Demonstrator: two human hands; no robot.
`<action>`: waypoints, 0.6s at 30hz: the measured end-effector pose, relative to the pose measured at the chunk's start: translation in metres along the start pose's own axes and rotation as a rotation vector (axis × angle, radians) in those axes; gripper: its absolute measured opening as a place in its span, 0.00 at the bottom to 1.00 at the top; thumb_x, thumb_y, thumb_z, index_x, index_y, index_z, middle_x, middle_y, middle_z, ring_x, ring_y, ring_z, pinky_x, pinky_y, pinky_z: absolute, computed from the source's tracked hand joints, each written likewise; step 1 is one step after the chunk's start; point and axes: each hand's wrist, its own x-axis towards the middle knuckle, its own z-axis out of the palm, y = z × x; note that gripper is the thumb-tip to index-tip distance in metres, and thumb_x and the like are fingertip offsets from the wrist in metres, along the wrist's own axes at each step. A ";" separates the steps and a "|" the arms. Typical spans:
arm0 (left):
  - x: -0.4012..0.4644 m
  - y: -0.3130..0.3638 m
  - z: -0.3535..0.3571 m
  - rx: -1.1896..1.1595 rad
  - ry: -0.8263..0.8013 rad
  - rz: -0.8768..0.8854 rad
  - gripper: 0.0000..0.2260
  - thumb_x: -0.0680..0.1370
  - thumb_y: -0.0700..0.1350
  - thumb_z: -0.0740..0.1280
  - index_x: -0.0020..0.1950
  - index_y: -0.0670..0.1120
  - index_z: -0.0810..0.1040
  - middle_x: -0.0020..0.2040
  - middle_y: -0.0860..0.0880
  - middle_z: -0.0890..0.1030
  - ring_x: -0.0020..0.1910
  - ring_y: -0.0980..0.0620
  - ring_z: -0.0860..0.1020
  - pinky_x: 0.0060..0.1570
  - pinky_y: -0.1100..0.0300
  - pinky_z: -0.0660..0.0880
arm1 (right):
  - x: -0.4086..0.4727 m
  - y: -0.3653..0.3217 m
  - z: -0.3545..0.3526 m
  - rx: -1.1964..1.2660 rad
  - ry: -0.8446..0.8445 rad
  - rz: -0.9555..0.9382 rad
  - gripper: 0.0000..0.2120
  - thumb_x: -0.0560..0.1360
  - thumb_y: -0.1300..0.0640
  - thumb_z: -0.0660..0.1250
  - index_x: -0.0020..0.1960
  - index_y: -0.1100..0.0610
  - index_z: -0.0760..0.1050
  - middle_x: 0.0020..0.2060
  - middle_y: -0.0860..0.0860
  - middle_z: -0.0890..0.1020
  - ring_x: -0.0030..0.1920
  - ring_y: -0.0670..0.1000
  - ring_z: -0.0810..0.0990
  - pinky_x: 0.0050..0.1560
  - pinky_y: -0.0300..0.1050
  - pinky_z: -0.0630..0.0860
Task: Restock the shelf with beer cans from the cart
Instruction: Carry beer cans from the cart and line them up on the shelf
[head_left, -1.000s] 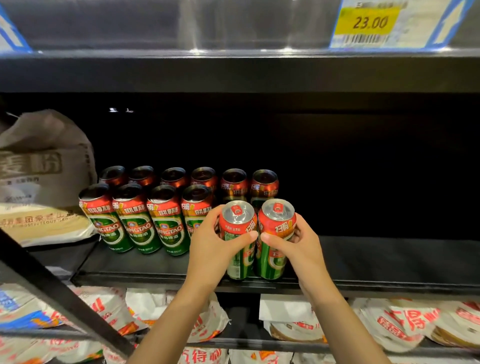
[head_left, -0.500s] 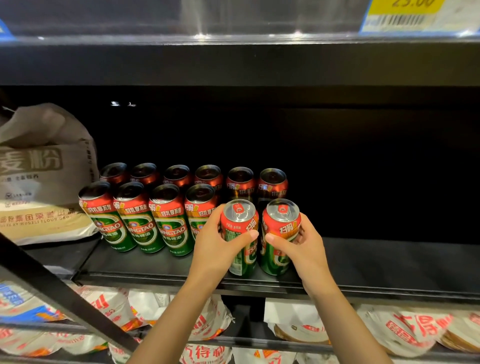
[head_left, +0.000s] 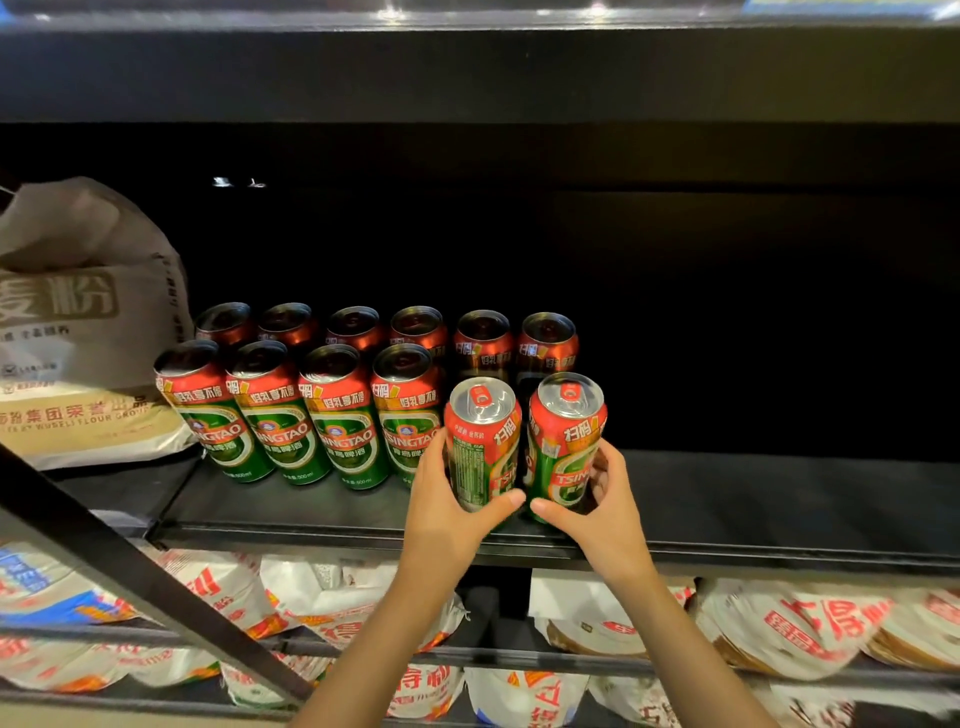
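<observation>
Black shelf (head_left: 727, 499), head view: ten stocked cans (head_left: 332, 410) at its left. Your forearms reach up and forward. Left hand (head_left: 447, 512) grips the left can (head_left: 483, 447); right hand (head_left: 605, 506) grips the right can (head_left: 563, 441); both upright at the shelf's front edge.

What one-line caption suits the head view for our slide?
Left hand and right hand each set a beer can beside the front row on the shelf.

One head-worn camera looks forward and slightly down, close to the dark shelf (head_left: 727, 499), its depths perhaps unlit.
</observation>
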 end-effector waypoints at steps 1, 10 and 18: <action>-0.004 -0.009 0.004 0.040 0.025 -0.018 0.45 0.60 0.63 0.75 0.72 0.53 0.61 0.66 0.56 0.70 0.66 0.57 0.69 0.65 0.55 0.70 | 0.000 0.002 0.002 -0.008 0.028 -0.004 0.40 0.61 0.53 0.80 0.63 0.37 0.60 0.63 0.42 0.71 0.64 0.40 0.70 0.58 0.32 0.71; -0.009 -0.031 0.019 0.048 0.207 -0.014 0.31 0.64 0.50 0.79 0.61 0.54 0.66 0.56 0.57 0.74 0.55 0.62 0.72 0.49 0.79 0.66 | 0.000 0.010 0.002 -0.085 0.044 -0.023 0.28 0.66 0.54 0.77 0.62 0.46 0.69 0.55 0.40 0.79 0.58 0.38 0.75 0.54 0.31 0.72; -0.011 -0.039 0.015 0.072 0.233 0.094 0.28 0.66 0.52 0.77 0.63 0.48 0.72 0.57 0.56 0.75 0.58 0.65 0.72 0.57 0.72 0.69 | -0.002 0.003 0.010 -0.098 0.014 -0.001 0.34 0.66 0.52 0.77 0.66 0.46 0.64 0.57 0.38 0.73 0.57 0.30 0.72 0.48 0.23 0.70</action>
